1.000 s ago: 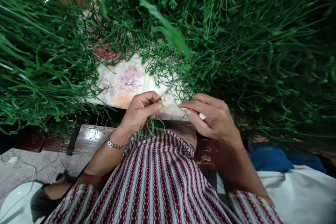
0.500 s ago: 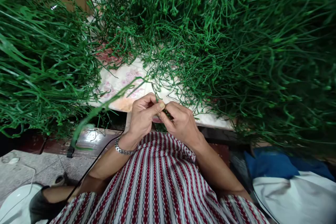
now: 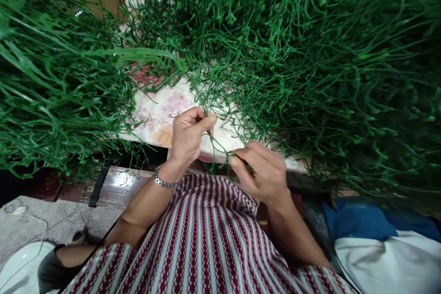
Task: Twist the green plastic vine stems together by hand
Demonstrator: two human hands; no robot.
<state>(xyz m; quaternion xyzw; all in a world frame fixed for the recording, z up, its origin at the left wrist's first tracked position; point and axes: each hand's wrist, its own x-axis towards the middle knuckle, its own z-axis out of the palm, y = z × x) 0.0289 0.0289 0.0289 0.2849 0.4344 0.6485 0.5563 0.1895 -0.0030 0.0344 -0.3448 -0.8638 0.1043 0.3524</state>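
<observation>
A sprawling heap of green stems (image 3: 310, 64) crowds the far and right parts of a floral tabletop (image 3: 175, 103), with a smaller heap (image 3: 58, 101) at left; the tangled ends of both look likely to snag. At the tabletop's near edge, a person's left hand (image 3: 188, 138) and right hand (image 3: 262, 170) stand apart, each pinching, thumb to finger, one green sprig (image 3: 220, 145) stretched between them. Thin and forked, it appears light, bendy and easily snapped, probably best taken by the fingertips close to where its strands meet.
</observation>
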